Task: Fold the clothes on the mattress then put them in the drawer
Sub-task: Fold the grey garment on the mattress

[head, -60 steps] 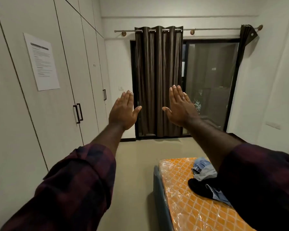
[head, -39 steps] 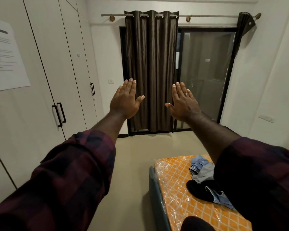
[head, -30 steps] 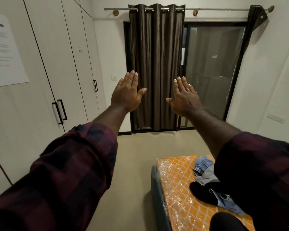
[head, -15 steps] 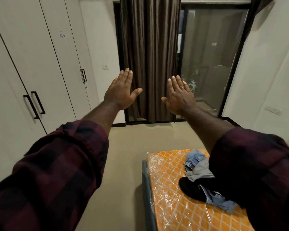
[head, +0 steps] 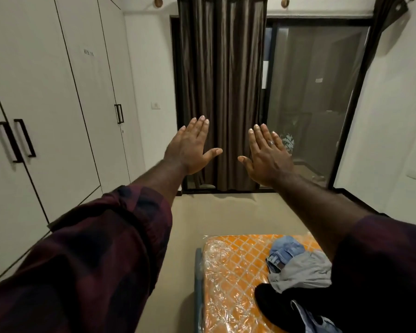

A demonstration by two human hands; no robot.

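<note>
Head view: clothes (head: 298, 272) lie heaped and unfolded at 5 o'clock on the orange, plastic-wrapped mattress (head: 231, 272), with denim, grey and black pieces overlapping. Left hand (head: 190, 150) and right hand (head: 267, 159) are held out flat toward 12 o'clock, fingers straight, holding nothing, probably a starting pose. Wardrobe door (head: 89, 92) at 10 o'clock has a small label, possibly "NYS 10". No drawer in sight.

Clothes half hidden
The right sleeve (head: 382, 272) covers part of the clothes (head: 303, 272) (a crumpled pile) near the far edge of the mattress (head: 231, 272); the frame's bottom cuts both off.
</note>
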